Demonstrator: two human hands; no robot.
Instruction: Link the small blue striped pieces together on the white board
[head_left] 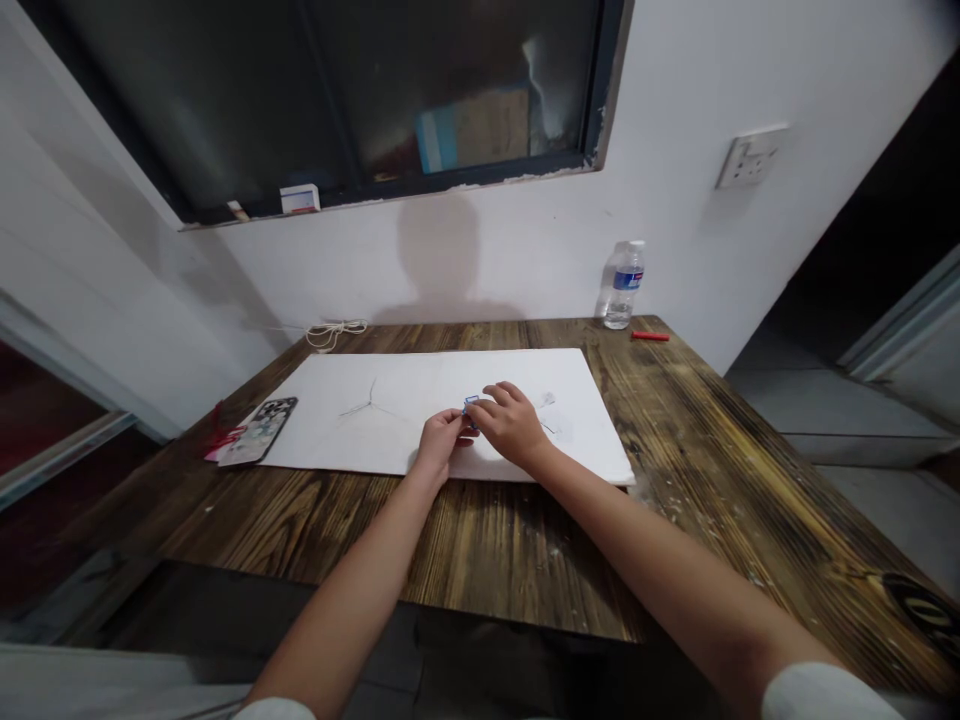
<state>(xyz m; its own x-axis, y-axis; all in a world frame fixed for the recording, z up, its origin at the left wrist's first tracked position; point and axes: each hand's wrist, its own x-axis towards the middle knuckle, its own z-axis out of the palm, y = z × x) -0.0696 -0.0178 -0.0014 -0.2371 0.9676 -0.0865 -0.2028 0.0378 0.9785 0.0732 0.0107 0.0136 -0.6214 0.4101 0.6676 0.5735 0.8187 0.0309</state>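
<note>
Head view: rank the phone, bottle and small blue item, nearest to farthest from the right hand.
1. Small blue item, at the right hand.
2. Bottle, back right, by the wall.
3. Phone, at the white board's left end.

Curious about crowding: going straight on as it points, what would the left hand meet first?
The left hand would probably meet the right hand, beyond the small blue-edged object at its fingertips; depth is unclear.

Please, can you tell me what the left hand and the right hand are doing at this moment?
Left hand: fingers pinched on a small blue item.
Right hand: fingers bent over the same item; its grip cannot be told.
</note>
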